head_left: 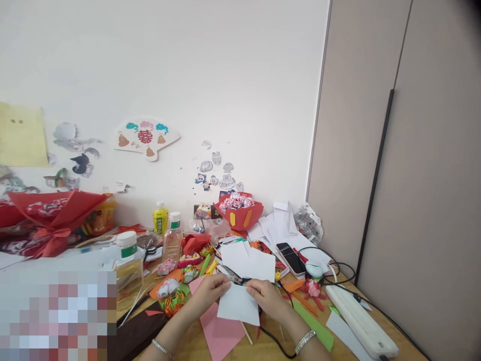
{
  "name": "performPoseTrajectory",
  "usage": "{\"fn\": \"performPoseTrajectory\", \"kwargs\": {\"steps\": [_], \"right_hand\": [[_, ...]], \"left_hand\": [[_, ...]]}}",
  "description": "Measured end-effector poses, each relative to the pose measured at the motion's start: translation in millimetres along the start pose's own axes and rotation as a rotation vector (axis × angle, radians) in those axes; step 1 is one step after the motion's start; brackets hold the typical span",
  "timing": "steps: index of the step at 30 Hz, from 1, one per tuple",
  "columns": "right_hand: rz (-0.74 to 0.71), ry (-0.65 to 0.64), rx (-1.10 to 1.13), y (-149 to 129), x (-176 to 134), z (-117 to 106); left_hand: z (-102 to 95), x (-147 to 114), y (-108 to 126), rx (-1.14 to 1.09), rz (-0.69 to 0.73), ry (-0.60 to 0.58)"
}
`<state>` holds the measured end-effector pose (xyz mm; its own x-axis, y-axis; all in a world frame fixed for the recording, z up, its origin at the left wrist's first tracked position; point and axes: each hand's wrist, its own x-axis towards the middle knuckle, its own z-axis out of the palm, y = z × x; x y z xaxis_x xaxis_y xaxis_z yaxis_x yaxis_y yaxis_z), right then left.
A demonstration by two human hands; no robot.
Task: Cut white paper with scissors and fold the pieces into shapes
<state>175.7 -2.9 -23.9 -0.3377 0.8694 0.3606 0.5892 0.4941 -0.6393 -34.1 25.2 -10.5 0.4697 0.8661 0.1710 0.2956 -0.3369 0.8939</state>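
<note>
A small white sheet of paper [239,307] is stretched between my two hands near the table's front. My left hand [214,288] pinches its upper left corner, and my right hand [263,296] pinches the upper right corner. Just beyond the sheet lies a metal tool with dark handles [233,275], partly covered; whether it is pliers or scissors I cannot tell. It rests by a larger white paper [251,260]. Pink paper [221,333] lies below the held sheet, and a thin stick [247,333] shows near its lower edge.
Paper flowers [175,303], scraps and clear bottles [173,240] crowd the left. A red bouquet [238,215] stands by the wall. A phone [290,258], black cables, green paper [311,326] and a white power strip [361,321] lie on the right. The lower left is pixelated.
</note>
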Motion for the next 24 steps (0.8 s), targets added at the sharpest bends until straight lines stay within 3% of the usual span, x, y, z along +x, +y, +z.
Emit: {"fn": "performPoseTrajectory", "kwargs": {"steps": [6, 16, 24], "right_hand": [[-0.003, 0.048, -0.054, 5.2, 1.1, -2.4], [0.072, 0.214, 0.046, 7.2, 4.4, -3.9], [0.053, 0.243, 0.009, 10.0, 5.5, -4.0]], "left_hand": [[-1.4, -3.6, 9.1, -0.064, -0.042, 0.031], [5.8, 0.9, 2.1, -0.138, -0.158, 0.02], [2.7, -3.4, 7.1, -0.103, -0.112, -0.019]]}}
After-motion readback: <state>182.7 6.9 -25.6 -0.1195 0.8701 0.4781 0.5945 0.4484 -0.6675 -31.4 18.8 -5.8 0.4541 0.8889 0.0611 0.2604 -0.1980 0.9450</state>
